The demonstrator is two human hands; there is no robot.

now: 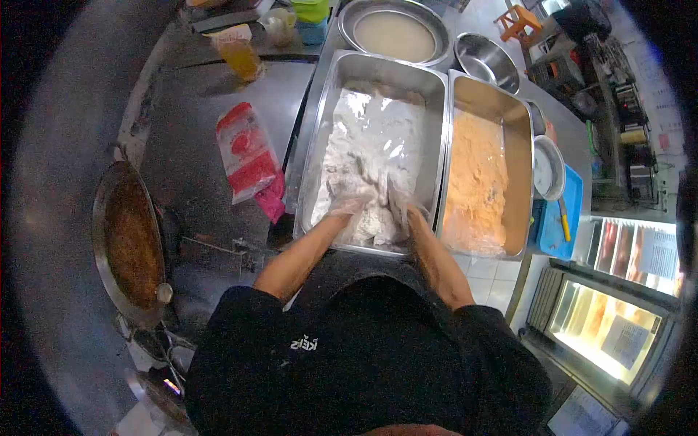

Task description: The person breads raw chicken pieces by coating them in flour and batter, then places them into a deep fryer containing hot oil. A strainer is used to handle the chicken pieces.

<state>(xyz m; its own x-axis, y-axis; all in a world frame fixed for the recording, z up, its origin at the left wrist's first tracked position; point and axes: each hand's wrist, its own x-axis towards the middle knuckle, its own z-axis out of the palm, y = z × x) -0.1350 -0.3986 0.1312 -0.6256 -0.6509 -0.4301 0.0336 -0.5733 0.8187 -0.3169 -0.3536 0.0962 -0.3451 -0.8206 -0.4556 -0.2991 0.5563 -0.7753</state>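
A deep steel tray (443,138) holds white flour (400,120), with clear plastic over part of it or in it. My left hand (354,201), in a thin clear glove, is in the flour at the near left of the tray. Beside it on the right is my right hand (400,203), gloved too, its fingers pushed into the flour. The fingers of both hands are hidden by flour and glare. A second tray (518,145) stands against the first on the right and holds an orange, lumpy mass (474,178).
Behind the trays are a wide pan (349,27) of cloudy liquid and an empty steel bowl (487,62). A red-and-white packet (247,151) lies on the left counter. Far left is a wok (106,251). A blue tray (573,200) with a yellow-handled tool (564,220) sits right.
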